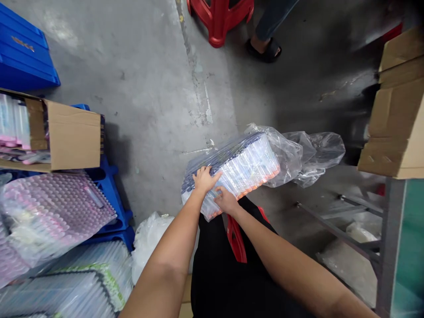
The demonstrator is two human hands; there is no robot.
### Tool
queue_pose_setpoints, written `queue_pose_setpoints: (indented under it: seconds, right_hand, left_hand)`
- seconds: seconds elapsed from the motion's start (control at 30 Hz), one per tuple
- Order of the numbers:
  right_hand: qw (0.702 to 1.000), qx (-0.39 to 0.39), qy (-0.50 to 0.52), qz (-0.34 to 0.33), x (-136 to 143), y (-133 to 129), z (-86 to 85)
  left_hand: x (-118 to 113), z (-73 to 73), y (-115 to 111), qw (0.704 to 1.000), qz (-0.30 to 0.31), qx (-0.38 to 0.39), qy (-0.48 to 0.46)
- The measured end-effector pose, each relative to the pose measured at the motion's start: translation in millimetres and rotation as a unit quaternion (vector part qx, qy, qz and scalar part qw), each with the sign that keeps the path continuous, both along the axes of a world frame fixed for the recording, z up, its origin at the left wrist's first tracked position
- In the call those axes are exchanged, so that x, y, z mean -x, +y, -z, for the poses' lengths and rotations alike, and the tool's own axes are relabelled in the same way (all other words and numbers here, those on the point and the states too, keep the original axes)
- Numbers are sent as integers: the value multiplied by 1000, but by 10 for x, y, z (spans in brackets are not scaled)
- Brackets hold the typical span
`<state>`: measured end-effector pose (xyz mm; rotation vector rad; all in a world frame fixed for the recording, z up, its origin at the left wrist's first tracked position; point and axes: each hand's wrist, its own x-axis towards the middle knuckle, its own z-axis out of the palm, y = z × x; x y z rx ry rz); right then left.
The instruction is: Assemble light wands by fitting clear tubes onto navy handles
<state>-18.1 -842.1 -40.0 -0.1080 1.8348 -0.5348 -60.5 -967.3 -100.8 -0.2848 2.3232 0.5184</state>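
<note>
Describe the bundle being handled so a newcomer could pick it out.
Find the person's black trousers at the bottom centre. Just above them, slanting up to the right, is a plastic-wrapped bundle. Unlike the pinkish bundle at the left, it has a dark blue side and an orange edge, with loose clear plastic trailing rightward.

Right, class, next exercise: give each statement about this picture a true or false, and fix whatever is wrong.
1. The left hand lies on the plastic-wrapped bundle. True.
2. The right hand is inside a cardboard box. False: the right hand is at the same bundle.
3. The stool at the top is blue. False: that stool is red.
4. A blue bin stands at upper left. True.
5. The foot near that stool is bare. False: it wears a black sandal.
</note>
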Motion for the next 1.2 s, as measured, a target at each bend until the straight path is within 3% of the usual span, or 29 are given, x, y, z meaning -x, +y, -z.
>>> queue_pose_setpoints:
  seconds: [0.17, 0.43, 0.67, 0.97, 1.2]
  right_hand:
    - [997, 4, -68, 28, -42, -13, 112]
    - [991, 48, -118, 38, -66, 25, 103]
    - [998, 0, -49, 39, -193, 136, -159]
    - [999, 27, -16, 36, -143, 508, -486]
    - [999, 48, -15, 18, -379, 752, -442]
  left_hand:
    - [-21, -4, 76, 1000, -16, 21, 8]
    - [-93, 29, 78, 998, 3, 31, 57]
    - [-106, 123, 99, 995, 5, 52, 88]
    - [18, 120, 100, 991, 24, 88, 97]
    - [-46, 175, 118, 993, 59, 62, 78]
